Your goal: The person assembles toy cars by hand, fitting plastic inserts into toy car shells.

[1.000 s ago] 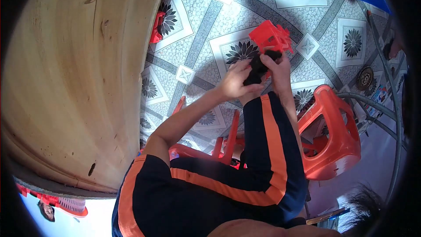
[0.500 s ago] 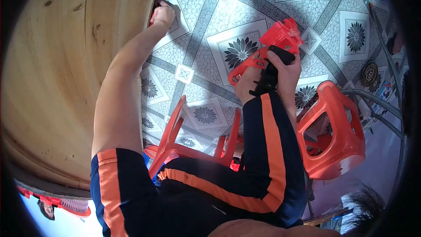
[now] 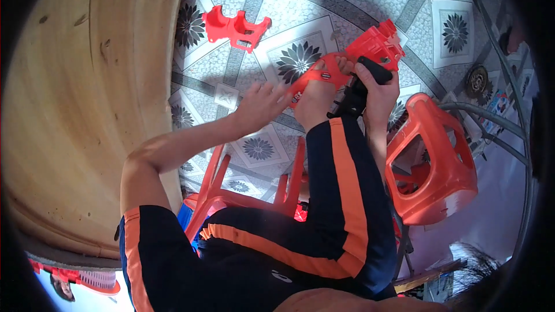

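My left hand (image 3: 263, 104) is over the tiled floor beside my sandalled foot, fingers spread and nothing in them. Beyond it, a red moulded plastic piece (image 3: 237, 28) with cut-outs lies on the floor near the wooden table. At the right, my right hand (image 3: 381, 89) is closed around a black plastic piece (image 3: 354, 97), its exact kind unclear. A red ribbed plastic part (image 3: 378, 45) shows at the far end of that black piece and seems to be held with it. Whether the two are joined, I cannot tell.
A wooden tabletop (image 3: 87, 92) fills the left side. My foot wears a red sandal (image 3: 332, 69). One red plastic stool (image 3: 433, 167) stands at the right, near grey metal tubing (image 3: 485, 112). Red stool legs (image 3: 295, 167) show by my knees. A round dark object (image 3: 477, 81) lies farther right.
My left hand has come back from the table's edge toward my foot. The red moulded piece now lies fully visible on the floor, released. My right hand keeps its hold; the whole view has shifted slightly.
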A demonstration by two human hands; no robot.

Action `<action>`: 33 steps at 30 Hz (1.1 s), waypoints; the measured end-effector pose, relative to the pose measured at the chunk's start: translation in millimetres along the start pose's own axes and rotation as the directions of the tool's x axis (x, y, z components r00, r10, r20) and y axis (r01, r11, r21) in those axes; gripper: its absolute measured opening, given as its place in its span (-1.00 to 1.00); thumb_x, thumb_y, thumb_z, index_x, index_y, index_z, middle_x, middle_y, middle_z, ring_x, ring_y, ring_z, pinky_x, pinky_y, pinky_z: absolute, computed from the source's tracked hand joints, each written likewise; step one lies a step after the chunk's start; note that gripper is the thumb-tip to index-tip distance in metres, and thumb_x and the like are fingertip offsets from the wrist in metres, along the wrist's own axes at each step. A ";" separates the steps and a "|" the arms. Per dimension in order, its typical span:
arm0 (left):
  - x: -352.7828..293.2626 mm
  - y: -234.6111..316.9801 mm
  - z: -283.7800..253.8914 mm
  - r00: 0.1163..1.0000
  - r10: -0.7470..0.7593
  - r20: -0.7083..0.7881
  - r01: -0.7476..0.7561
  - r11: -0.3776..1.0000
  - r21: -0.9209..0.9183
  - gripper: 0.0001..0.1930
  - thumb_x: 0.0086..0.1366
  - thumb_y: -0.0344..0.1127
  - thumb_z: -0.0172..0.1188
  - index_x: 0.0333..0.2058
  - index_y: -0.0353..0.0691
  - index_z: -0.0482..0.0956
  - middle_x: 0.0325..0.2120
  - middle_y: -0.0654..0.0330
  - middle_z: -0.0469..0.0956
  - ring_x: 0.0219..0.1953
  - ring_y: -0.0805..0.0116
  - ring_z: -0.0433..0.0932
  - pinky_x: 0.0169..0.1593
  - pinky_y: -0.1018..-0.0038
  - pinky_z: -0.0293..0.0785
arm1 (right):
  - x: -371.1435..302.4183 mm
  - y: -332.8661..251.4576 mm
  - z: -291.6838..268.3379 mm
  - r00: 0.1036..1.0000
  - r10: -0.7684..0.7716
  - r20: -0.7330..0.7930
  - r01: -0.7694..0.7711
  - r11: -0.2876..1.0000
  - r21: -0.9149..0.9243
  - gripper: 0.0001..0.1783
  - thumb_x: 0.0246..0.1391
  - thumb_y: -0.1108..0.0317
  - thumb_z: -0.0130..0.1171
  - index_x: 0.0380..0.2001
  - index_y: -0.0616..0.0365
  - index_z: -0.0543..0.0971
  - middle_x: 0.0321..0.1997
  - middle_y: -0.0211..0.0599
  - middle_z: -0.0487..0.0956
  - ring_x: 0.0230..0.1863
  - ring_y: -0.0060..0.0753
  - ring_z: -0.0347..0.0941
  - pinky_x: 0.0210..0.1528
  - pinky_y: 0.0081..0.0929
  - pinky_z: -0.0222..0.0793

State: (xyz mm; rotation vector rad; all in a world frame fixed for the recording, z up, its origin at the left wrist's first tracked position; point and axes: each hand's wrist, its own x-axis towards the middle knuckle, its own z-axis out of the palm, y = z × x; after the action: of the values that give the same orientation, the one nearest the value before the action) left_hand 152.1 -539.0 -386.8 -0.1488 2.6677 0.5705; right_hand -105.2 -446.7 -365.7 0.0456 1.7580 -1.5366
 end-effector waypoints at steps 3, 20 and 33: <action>-12.6 3.4 2.1 0.888 -0.458 0.036 0.333 0.589 -0.736 -0.36 0.12 -0.12 0.32 0.12 -0.22 0.32 -0.06 0.01 0.38 -0.03 -0.01 0.38 -0.03 0.25 0.42 | 1.5 -0.1 -14.9 0.995 -0.031 -0.094 0.014 0.984 -0.175 -0.57 -0.14 0.45 0.47 -0.19 0.24 0.50 -0.25 -0.32 0.61 -0.27 -0.55 0.52 -0.18 -0.60 0.45; 100.8 -107.6 22.5 -0.004 -0.921 0.390 -0.416 -0.353 -0.838 -0.64 0.20 -0.38 0.21 -0.04 -0.36 0.41 -0.23 -0.07 0.55 -0.32 0.00 0.63 -0.33 0.05 0.68 | -85.2 -176.1 -47.6 0.644 -0.512 0.569 0.620 -0.088 -0.780 -0.52 -0.33 0.30 0.45 -0.27 0.16 0.49 -0.25 -0.24 0.51 -0.13 -0.11 0.47 -0.12 -0.24 0.44; -48.3 174.0 -183.8 0.823 -0.297 -0.485 -0.556 -0.241 -0.796 -0.57 0.36 -0.21 0.06 0.14 -0.21 0.30 0.05 0.04 0.43 -0.02 0.21 0.51 0.03 0.31 0.49 | -448.1 -237.8 -44.7 0.349 -0.786 0.511 0.567 -0.257 -0.783 -0.82 -0.22 0.34 0.19 -0.49 0.07 0.42 -0.43 -0.41 0.33 -0.34 -0.40 0.36 -0.48 -0.54 0.32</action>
State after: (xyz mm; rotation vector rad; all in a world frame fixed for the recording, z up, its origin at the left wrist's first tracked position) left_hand 96.5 -455.6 -149.5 -0.4822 1.5759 3.1725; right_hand 62.5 -270.5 81.7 -1.8915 2.8230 -0.6872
